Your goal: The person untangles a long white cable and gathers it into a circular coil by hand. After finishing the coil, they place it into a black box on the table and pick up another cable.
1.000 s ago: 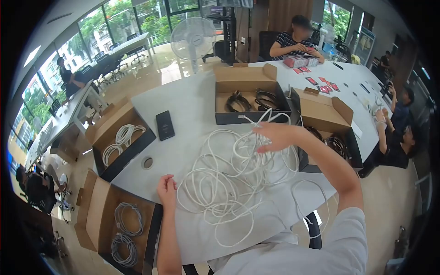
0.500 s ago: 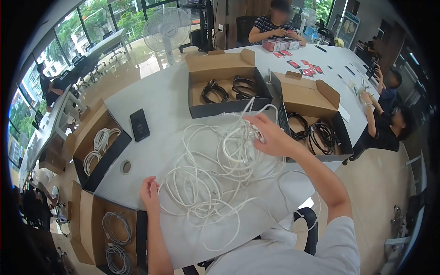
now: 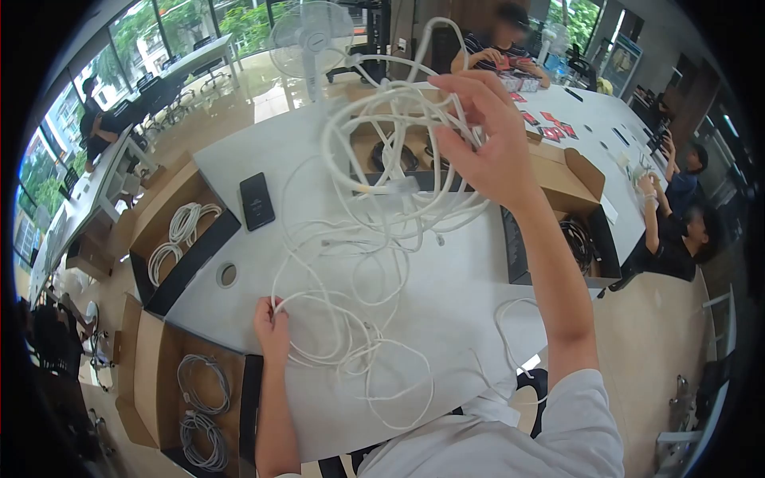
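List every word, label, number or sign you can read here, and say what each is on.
None can be read.
On the red cards: print too small.
On the banner by the far wall: blurred.
On the phone: screen dark.
On the boxes: no print seen.
On the cable in the left hand and right hand: no marking seen.

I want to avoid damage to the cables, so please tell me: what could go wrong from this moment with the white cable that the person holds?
1. The right hand holds the white cable high while the left hand pins one strand on the table; the crossed loops could pull into a tighter knot.
2. Strands pass near the phone and may drag it.
3. One loop lies over the near table edge and could slide off.
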The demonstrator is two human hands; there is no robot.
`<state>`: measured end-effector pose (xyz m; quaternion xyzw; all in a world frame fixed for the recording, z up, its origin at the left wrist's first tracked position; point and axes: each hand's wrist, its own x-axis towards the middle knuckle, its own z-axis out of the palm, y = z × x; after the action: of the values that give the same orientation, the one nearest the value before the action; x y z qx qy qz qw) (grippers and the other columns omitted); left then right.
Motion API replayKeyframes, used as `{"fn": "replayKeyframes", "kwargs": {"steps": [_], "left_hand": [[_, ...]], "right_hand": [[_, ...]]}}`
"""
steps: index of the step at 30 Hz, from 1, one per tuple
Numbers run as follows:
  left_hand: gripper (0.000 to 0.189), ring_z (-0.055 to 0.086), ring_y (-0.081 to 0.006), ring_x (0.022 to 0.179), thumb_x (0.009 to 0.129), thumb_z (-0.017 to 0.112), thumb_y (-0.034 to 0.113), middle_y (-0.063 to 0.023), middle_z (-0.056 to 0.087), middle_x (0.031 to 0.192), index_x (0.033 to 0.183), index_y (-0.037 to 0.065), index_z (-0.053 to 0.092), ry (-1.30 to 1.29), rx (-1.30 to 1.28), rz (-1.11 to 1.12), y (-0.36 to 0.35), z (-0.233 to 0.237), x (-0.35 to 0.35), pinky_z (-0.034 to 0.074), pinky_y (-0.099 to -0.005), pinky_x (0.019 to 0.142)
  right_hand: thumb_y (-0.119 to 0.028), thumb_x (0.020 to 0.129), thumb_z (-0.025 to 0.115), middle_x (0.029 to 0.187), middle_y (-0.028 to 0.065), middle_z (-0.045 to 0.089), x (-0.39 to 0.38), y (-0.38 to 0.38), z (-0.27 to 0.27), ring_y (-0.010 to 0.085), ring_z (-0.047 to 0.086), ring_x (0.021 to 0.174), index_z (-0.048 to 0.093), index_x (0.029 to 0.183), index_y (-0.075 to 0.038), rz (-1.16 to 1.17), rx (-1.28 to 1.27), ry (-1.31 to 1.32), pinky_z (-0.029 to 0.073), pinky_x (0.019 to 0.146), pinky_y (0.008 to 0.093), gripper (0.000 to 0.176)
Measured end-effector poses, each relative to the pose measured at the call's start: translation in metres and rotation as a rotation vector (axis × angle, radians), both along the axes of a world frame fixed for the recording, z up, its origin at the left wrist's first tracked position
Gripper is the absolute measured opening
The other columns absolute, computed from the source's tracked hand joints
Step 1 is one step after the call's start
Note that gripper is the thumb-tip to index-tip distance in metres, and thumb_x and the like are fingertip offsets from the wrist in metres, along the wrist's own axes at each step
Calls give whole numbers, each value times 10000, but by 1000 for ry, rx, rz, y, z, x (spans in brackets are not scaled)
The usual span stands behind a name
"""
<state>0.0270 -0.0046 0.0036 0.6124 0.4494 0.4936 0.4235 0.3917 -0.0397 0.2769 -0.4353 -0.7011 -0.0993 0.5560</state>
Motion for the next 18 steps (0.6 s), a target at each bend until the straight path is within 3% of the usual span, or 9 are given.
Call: {"fn": "replayKeyframes", "kwargs": {"steps": [4, 7, 10, 13, 14, 15, 17, 18], "left_hand": [[170, 488, -94, 659, 835, 479, 42, -13, 529, 787, 972, 6, 573, -417, -102, 108, 3, -2, -3, 400, -242, 581], [175, 509, -99, 671, 887, 475, 72, -26, 545, 807, 1014, 6, 575, -462, -127, 101, -1, 9, 1, 426, -243, 591], [183, 528, -103, 678, 925, 487, 108, -36, 558, 831, 1053, 8, 571, -442, -113, 97, -4, 8, 1, 442, -250, 593], [201, 535, -110, 666, 945, 498, 141, -49, 585, 876, 1091, 13, 552, -507, -118, 202, 0, 1, 0, 443, -253, 585], [210, 535, -112, 660, 947, 502, 148, -55, 595, 895, 1105, 16, 542, -533, -139, 276, 1, 4, 3, 442, -253, 581], [219, 536, -114, 654, 949, 505, 154, -61, 606, 914, 1119, 18, 532, -548, -172, 343, -1, 4, 5, 442, -253, 577], [274, 537, -125, 635, 971, 471, 224, -80, 626, 947, 1164, 31, 499, -484, -143, 264, 1, -6, -5, 437, -252, 562], [291, 539, -127, 633, 976, 452, 247, -80, 627, 945, 1168, 33, 495, -519, -154, 229, 2, -5, -5, 436, -252, 558]], "right_hand": [[10, 715, 617, 845, 14, 560, 3, 2, -22, 122, 511, 653, 656, 1055, -64, -94, -252, -66, 412, 549, 232, 351], [-25, 736, 650, 924, 61, 589, 16, 2, -49, 183, 579, 738, 639, 1092, -47, -131, -488, -122, 468, 626, 280, 357], [-167, 793, 689, 1023, 121, 603, 39, 2, -84, 275, 602, 928, 572, 1201, -36, -56, -614, -245, 478, 819, 366, 444], [-324, 834, 669, 1133, 165, 581, 63, -29, -103, 330, 539, 1057, 444, 1345, -25, -373, -514, -793, 409, 929, 406, 633], [-430, 830, 646, 1093, 181, 591, 69, -45, -99, 361, 519, 1104, 415, 1354, -13, -467, -527, -832, 379, 981, 423, 708], [-433, 832, 642, 1094, 188, 589, 66, -65, -89, 365, 518, 1097, 414, 1353, -5, -428, -583, -768, 383, 971, 423, 712], [-440, 836, 636, 1095, 203, 585, 63, -98, -65, 373, 517, 1082, 414, 1351, 12, -353, -668, -641, 391, 951, 423, 720], [-471, 822, 640, 1065, 219, 590, 61, -119, -61, 369, 546, 1021, 431, 1324, 35, -298, -839, -553, 424, 885, 424, 742]]}}
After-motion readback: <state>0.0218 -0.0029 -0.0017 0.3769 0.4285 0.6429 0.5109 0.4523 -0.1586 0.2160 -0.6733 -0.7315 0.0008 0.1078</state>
